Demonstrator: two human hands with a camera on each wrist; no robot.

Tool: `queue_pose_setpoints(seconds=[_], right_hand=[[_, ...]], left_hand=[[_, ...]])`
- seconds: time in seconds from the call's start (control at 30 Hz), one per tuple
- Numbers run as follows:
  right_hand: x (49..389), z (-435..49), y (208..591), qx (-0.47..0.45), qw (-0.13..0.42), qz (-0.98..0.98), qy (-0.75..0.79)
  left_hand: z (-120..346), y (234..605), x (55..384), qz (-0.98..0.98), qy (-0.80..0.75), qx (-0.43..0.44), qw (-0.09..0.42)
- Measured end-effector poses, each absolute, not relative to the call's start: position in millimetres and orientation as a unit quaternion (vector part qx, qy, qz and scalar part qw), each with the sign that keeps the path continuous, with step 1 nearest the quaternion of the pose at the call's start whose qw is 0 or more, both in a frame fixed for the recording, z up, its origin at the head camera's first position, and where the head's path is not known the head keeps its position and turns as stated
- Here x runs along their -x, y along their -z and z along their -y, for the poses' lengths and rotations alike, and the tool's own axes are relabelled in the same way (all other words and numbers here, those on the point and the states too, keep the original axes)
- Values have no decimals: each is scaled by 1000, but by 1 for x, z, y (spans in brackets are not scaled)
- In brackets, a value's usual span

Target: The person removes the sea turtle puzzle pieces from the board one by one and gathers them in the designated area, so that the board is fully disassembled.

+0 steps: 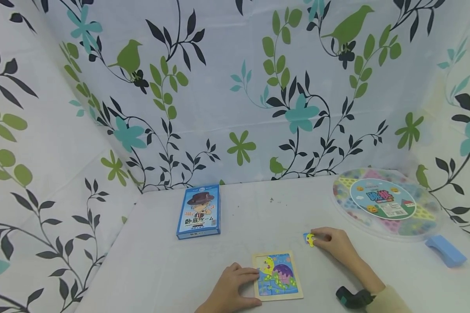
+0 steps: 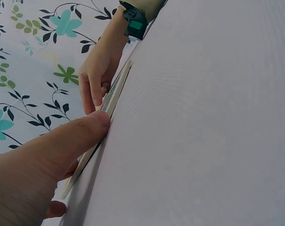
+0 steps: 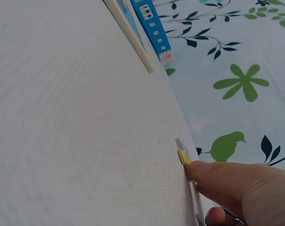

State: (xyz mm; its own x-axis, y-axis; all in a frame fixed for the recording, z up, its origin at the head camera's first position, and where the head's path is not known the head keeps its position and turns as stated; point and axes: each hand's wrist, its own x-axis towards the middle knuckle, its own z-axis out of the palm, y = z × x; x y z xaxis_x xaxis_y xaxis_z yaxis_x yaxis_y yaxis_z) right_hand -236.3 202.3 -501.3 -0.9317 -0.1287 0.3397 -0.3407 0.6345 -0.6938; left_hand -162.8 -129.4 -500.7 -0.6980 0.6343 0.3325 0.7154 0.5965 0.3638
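A small wooden jigsaw puzzle (image 1: 279,298) with a light frame lies on the white table at front centre. Its picture shows a yellow and green creature with a purple shell on blue. My left hand (image 1: 233,289) holds the frame's left side, thumb near the lower corner and fingers higher up. In the left wrist view, the thumb (image 2: 93,126) rests against the frame's edge. To the right of the puzzle and farther back, my right hand (image 1: 333,244) pinches a blue and yellow puzzle piece (image 1: 309,239) by one side, at table level. The fingertips hide part of that piece.
A blue card-game box (image 1: 199,213) lies at back left. At back right sits a large round clear case of colourful beads (image 1: 344,208), with a light-blue block (image 1: 446,251) in front of it. Patterned cloth (image 1: 219,108) hangs behind the table.
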Motion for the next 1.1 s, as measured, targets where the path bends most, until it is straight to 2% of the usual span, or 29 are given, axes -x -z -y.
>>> queue_pose_setpoints(seconds=[0.27, 0.47, 0.77, 1.1], right_hand=[[235, -200, 498, -129, 138, 889, -417], [230, -191, 484, -124, 118, 880, -444], [222, -167, 470, -206, 160, 869, -421], [221, -143, 462, -241, 152, 856, -431]], left_hand=[[130, 502, 164, 890, 245, 376, 79], [129, 502, 164, 892, 252, 370, 68], [128, 503, 164, 889, 252, 375, 73], [130, 504, 164, 890, 247, 377, 76]])
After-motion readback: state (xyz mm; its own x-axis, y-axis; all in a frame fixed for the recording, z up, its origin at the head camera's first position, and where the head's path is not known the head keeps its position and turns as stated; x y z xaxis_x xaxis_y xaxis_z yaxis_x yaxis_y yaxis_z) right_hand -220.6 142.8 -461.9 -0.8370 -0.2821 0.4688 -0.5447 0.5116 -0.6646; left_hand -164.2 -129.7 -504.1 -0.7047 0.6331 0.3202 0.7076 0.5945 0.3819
